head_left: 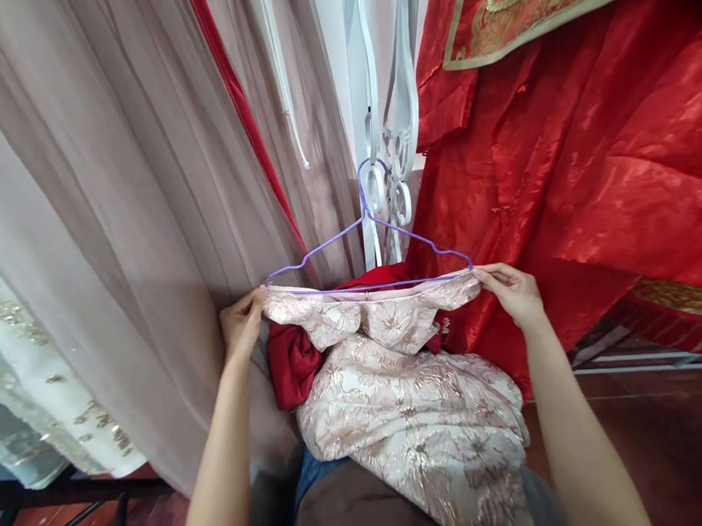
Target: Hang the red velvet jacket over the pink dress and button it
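An off-shoulder dress (413, 399) in pale pink and gold floral brocade lies across my lap, its top edge stretched wide between my hands. A purple wire hanger (332, 239) stands upright at the neckline, its lower bar along the dress's top edge. My left hand (241, 320) pinches the left sleeve end by the hanger's left corner. At the other corner, my right hand (512, 289) pinches the right sleeve end. The hanger's hook reaches up in front of white scrollwork. Dark red fabric (294, 365) bunches behind the dress.
Greyish-pink curtains (152, 185) hang on the left, beside a white beaded garment (50, 388). White scrolled metalwork (404, 138) rises in the middle. Large red satin garments (555, 171) with gold embroidery hang at the right. A dark frame (76, 491) stands low left on reddish floor tiles.
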`<act>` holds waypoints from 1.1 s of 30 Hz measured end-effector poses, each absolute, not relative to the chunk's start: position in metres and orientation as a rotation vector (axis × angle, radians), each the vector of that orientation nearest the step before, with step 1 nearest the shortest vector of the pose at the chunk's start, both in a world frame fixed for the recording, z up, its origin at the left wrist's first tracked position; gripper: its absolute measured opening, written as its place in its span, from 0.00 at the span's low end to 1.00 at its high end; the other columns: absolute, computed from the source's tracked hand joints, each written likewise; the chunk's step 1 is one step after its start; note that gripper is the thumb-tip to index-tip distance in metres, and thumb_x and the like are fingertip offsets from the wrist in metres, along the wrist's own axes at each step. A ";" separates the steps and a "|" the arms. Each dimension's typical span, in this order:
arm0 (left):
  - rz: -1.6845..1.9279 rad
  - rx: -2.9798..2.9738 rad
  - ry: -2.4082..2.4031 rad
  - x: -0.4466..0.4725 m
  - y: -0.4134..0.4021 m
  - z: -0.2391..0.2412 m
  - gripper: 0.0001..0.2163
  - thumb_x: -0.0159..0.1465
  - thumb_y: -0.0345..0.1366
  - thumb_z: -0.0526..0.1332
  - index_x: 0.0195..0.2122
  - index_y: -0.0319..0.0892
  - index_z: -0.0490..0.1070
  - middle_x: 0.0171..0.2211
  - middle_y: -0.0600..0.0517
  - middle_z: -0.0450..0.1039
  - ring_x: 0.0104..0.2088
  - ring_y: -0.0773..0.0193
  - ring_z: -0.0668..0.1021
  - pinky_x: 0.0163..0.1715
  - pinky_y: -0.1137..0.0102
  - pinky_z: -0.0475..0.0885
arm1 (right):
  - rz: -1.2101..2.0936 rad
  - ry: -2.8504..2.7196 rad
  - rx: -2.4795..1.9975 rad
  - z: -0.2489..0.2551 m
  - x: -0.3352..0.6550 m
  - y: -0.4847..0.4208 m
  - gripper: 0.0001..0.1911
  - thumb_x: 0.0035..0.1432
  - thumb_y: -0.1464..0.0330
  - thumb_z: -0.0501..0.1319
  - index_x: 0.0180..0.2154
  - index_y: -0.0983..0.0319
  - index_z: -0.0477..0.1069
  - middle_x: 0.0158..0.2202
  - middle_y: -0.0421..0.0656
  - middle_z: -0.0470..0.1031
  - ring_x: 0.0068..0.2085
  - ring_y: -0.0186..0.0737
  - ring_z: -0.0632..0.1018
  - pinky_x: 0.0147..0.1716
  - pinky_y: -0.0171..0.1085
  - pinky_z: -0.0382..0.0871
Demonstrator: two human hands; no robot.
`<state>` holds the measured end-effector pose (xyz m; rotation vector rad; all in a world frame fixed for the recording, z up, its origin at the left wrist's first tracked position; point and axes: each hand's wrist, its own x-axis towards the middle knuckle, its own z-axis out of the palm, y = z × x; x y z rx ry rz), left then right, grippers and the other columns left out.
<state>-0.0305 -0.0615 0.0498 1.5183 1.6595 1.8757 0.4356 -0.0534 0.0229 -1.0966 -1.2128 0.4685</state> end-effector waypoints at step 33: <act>1.290 2.378 1.344 0.008 -0.012 0.103 0.14 0.66 0.45 0.49 0.33 0.42 0.67 0.27 0.55 0.66 0.28 0.67 0.69 0.31 0.75 0.63 | 0.294 -1.090 -1.081 0.033 0.404 -0.084 0.15 0.51 0.53 0.64 0.34 0.57 0.70 0.35 0.44 0.78 0.40 0.47 0.79 0.44 0.47 0.73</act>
